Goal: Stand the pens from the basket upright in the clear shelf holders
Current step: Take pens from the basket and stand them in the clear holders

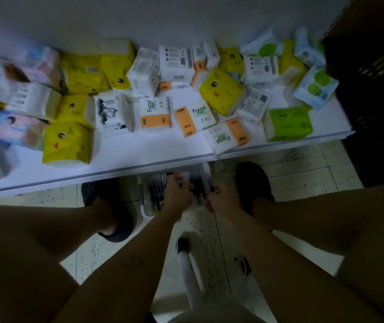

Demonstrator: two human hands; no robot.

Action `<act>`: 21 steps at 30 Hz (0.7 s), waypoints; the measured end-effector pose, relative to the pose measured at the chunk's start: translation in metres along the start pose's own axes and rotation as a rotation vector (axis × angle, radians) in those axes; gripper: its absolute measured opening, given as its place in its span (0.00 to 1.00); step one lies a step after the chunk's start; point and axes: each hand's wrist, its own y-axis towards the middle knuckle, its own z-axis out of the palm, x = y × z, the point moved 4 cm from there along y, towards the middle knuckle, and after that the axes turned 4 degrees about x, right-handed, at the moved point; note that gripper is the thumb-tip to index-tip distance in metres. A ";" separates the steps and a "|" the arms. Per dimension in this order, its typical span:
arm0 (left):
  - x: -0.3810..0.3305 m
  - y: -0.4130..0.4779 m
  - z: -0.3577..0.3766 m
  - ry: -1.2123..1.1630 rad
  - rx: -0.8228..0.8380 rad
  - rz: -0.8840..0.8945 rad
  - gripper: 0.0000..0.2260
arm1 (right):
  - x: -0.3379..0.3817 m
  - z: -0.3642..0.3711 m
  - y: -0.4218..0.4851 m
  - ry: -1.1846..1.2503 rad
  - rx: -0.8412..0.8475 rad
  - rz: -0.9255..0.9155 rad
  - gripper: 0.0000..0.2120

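A white basket point(146, 209) stands on the floor between my feet, partly under the shelf edge. Dark pens point(157, 191) lie in it. My left hand point(177, 194) and my right hand point(221, 199) are both down at the basket. Between them they grip a clear wrapper with dark pens point(198, 191) inside, the left at its left end and the right pinching its right end. The picture is dim and blurred, so the fingers are hard to make out. No clear shelf holders are in view.
A white shelf point(163, 157) just above the basket carries several tissue packs in yellow, orange-white and green. A black crate point(372, 108) stands at the right. My feet in dark shoes flank the basket, and a white stool leg point(190, 276) stands below my arms on the speckled floor.
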 end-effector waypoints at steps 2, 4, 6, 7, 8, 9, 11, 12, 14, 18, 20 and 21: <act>-0.013 -0.014 -0.005 0.067 0.004 0.047 0.10 | 0.016 -0.008 -0.011 -0.019 -0.030 -0.058 0.07; -0.029 -0.027 -0.013 0.031 0.027 0.071 0.09 | 0.033 -0.015 -0.026 -0.047 -0.058 -0.115 0.09; -0.049 -0.040 -0.022 -0.033 0.068 0.106 0.10 | 0.053 -0.020 -0.040 -0.096 -0.100 -0.198 0.10; -0.060 -0.048 -0.026 -0.072 0.086 0.120 0.10 | 0.062 -0.022 -0.046 -0.094 -0.117 -0.245 0.10; -0.072 -0.056 -0.029 -0.129 0.098 0.137 0.10 | 0.073 -0.023 -0.053 -0.088 -0.133 -0.297 0.11; -0.084 -0.066 -0.031 -0.172 0.106 0.159 0.09 | 0.083 -0.025 -0.061 -0.085 -0.147 -0.349 0.11; -0.108 -0.085 -0.035 -0.217 0.098 0.223 0.08 | 0.099 -0.029 -0.077 -0.034 -0.161 -0.411 0.10; -0.120 -0.094 -0.037 -0.234 0.089 0.259 0.07 | 0.107 -0.032 -0.086 0.025 -0.158 -0.435 0.09; -0.144 -0.109 -0.041 -0.246 0.071 0.334 0.07 | 0.122 -0.039 -0.103 0.129 -0.142 -0.472 0.08; -0.194 -0.137 -0.046 -0.229 0.005 0.486 0.07 | 0.161 -0.062 -0.139 0.171 -0.181 -0.603 0.03; -0.220 -0.152 -0.047 -0.260 -0.009 0.545 0.07 | 0.183 -0.075 -0.156 0.159 -0.222 -0.695 0.04; -0.234 -0.160 -0.047 -0.272 -0.011 0.580 0.07 | 0.195 -0.080 -0.165 0.158 -0.235 -0.737 0.04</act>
